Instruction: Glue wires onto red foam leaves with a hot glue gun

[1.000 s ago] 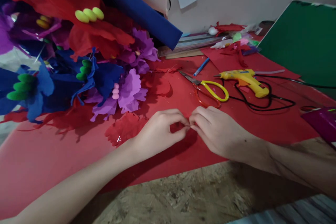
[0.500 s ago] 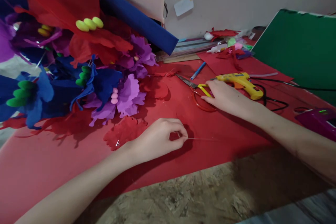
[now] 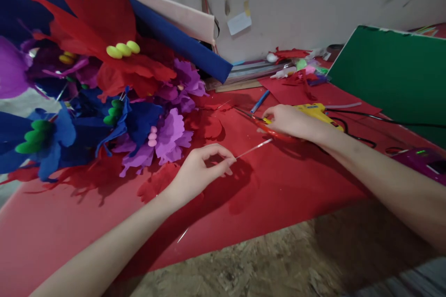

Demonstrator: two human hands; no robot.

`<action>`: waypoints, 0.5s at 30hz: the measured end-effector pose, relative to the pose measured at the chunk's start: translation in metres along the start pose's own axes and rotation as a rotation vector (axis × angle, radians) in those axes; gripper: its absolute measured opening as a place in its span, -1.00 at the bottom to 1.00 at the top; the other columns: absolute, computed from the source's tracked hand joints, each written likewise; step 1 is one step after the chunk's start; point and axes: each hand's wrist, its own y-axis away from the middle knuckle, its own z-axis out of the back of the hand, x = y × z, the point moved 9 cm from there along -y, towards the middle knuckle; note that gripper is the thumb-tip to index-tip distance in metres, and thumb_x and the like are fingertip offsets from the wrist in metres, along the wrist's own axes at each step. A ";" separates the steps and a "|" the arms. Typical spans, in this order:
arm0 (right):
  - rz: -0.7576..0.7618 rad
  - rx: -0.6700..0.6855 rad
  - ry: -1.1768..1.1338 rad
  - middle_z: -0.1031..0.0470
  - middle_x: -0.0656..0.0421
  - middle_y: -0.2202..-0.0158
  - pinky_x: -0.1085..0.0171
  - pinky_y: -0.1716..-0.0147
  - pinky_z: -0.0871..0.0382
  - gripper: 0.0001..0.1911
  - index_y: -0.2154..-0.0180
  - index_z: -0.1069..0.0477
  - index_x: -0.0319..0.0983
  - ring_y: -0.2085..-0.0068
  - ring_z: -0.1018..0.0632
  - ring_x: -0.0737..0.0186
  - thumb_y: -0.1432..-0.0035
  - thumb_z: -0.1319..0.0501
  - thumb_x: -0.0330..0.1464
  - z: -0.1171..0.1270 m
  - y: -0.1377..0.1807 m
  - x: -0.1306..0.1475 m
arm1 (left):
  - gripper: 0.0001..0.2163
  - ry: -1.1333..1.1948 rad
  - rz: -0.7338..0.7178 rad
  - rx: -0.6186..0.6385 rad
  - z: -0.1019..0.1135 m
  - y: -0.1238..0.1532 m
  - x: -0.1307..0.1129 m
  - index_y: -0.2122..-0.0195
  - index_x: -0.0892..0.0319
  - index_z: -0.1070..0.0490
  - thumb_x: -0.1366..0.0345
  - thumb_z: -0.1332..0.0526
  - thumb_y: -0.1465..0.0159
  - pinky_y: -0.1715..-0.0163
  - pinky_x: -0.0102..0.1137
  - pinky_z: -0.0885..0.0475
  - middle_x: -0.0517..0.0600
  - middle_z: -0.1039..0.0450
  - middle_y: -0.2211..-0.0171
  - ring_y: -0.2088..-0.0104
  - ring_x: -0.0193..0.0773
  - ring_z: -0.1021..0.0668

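Note:
My left hand (image 3: 205, 169) pinches a thin pale strand (image 3: 256, 147) between thumb and fingertips, above the red tabletop sheet. The strand runs out to the right, and its exact material I cannot make out. A ruffled red flower piece (image 3: 158, 181) lies under and beside my left wrist. Farther right, my right hand (image 3: 287, 119) is closed round the handle of a pair of scissors (image 3: 252, 117). Their blades point up and left, and the fingers partly hide the yellow and red handles. Just behind my right hand is a yellow glue gun (image 3: 315, 112), partly covered by it.
Large red, blue and purple flowers (image 3: 170, 137) fill the left. A blue pen (image 3: 260, 101) lies beyond the scissors. Green board (image 3: 390, 74) leans at right, near a purple device (image 3: 418, 160). A black cord (image 3: 383, 119) crosses the right side. Scraps and packets lie along the wall.
My left hand has risen slightly and moved left with the strand, which now slants up to the right. My right hand has taken up the scissors, and their handles have turned.

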 end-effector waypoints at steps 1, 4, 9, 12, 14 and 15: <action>-0.003 -0.015 -0.069 -0.44 0.09 0.49 0.33 0.55 -0.19 -0.86 0.43 -0.36 -0.27 0.51 -0.41 0.29 0.11 -0.16 -0.34 0.004 0.005 -0.001 | -0.94 0.125 0.065 -0.024 0.002 -0.001 0.006 0.50 0.21 -0.35 0.35 -0.17 -0.08 0.57 -0.54 -0.35 -0.13 -0.36 0.60 0.60 -0.45 -0.42; 0.036 -0.029 -0.473 -0.37 0.14 0.59 0.33 0.59 -0.23 -0.79 0.43 -0.30 -0.27 0.57 -0.38 0.32 0.01 -0.08 -0.24 0.009 0.023 0.000 | -0.94 0.457 0.189 -0.142 0.012 -0.002 0.022 0.49 0.20 -0.33 0.34 -0.19 -0.04 0.72 -0.61 -0.25 -0.20 -0.23 0.69 0.69 -0.50 -0.36; 0.320 0.174 -0.884 -0.46 0.05 0.31 0.25 0.38 -0.40 -0.65 0.12 -0.17 -0.25 0.34 -0.50 0.26 0.00 0.11 -0.43 0.000 0.045 0.022 | -0.92 0.577 0.172 -0.292 0.030 -0.003 0.020 0.46 0.21 -0.33 0.33 -0.19 -0.04 0.79 -0.66 -0.18 -0.16 -0.29 0.54 0.71 -0.58 -0.30; 0.429 0.253 -0.824 -0.47 0.06 0.26 0.25 0.36 -0.41 -0.57 0.06 -0.11 -0.22 0.30 -0.52 0.27 0.03 0.11 -0.49 -0.012 0.054 0.029 | -0.94 0.598 0.138 -0.342 0.036 -0.004 0.009 0.47 0.23 -0.33 0.35 -0.16 -0.08 0.81 -0.66 -0.17 -0.15 -0.30 0.50 0.74 -0.62 -0.26; 0.450 0.192 -0.640 -0.49 0.11 0.35 0.30 0.47 -0.39 -0.64 0.10 -0.16 -0.20 0.42 -0.51 0.29 -0.02 0.12 -0.48 -0.018 0.061 0.028 | -0.94 0.617 0.119 -0.343 0.034 -0.008 0.000 0.48 0.23 -0.32 0.37 -0.14 -0.11 0.81 -0.66 -0.17 -0.16 -0.28 0.52 0.75 -0.63 -0.25; 0.467 0.129 -0.542 -0.49 0.14 0.39 0.32 0.51 -0.36 -0.67 0.13 -0.20 -0.19 0.47 -0.50 0.31 -0.04 0.11 -0.47 -0.018 0.065 0.028 | -0.94 0.624 0.116 -0.330 0.032 -0.010 -0.005 0.48 0.24 -0.32 0.39 -0.13 -0.12 0.82 -0.67 -0.18 -0.16 -0.27 0.53 0.76 -0.63 -0.26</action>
